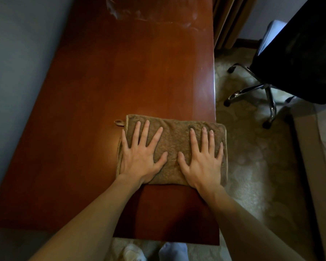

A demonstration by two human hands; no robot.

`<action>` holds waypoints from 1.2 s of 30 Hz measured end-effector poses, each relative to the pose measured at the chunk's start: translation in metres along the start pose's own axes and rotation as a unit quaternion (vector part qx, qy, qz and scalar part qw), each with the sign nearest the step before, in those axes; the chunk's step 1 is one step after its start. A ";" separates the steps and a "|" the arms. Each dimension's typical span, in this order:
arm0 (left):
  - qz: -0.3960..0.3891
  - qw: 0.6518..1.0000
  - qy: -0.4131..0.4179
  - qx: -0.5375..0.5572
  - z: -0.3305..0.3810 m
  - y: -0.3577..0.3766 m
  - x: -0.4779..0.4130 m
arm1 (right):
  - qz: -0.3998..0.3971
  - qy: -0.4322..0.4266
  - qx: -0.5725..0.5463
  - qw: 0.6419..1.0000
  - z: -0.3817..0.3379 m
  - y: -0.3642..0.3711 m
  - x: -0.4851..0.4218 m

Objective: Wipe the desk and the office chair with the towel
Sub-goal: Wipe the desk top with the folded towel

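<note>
Grip is no grasp at all: left hand (142, 158) and right hand (203, 160) press flat, fingers spread, on the folded towel (174, 140) at the table's (120, 72) right edge, which is soft, light, perhaps damp, and should slide best under palm pressure.

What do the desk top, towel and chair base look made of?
Desk top: wood or wood veneer, reddish-brown with a glossy lacquer; faint grain and glare along the right edge.
Towel: brown terry-like cloth; nubby pile, stitched hem, hanging loop.
Chair base: polished metal, probably chromed; bright reflections on the legs.
</note>
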State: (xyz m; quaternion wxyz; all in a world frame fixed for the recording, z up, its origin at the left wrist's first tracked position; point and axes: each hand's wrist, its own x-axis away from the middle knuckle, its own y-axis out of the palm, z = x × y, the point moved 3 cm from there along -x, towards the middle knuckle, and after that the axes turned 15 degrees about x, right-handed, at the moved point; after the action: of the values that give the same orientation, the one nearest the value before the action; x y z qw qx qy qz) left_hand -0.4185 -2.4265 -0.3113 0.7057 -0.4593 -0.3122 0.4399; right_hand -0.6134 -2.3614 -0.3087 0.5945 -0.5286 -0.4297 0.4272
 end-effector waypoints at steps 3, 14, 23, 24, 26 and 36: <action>0.001 1.000 -0.001 0.001 -0.002 -0.001 -0.030 | 0.001 0.000 0.000 1.000 0.003 -0.002 -0.029; 0.019 1.000 -0.009 -0.011 -0.008 -0.006 -0.140 | 0.025 -0.044 -0.003 0.999 0.014 -0.003 -0.144; 0.037 0.998 -0.035 -0.030 -0.008 -0.019 -0.217 | 0.028 -0.064 -0.009 0.998 0.017 -0.008 -0.234; 0.037 0.998 -0.038 -0.030 -0.008 -0.019 -0.224 | 0.025 -0.066 -0.009 0.997 0.017 -0.008 -0.242; 0.039 0.998 -0.042 -0.029 -0.010 -0.018 -0.239 | 0.025 -0.067 -0.009 0.997 0.019 -0.008 -0.258; 0.070 0.995 -0.062 -0.030 -0.020 -0.020 -0.301 | 0.036 -0.069 -0.010 0.997 0.016 -0.013 -0.326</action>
State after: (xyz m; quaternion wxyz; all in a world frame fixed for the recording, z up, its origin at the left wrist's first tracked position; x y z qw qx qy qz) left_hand -0.5204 -2.7109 -0.3113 0.6388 -0.4727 -0.3351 0.5062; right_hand -0.7148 -2.6719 -0.3136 0.5420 -0.5189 -0.4548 0.4798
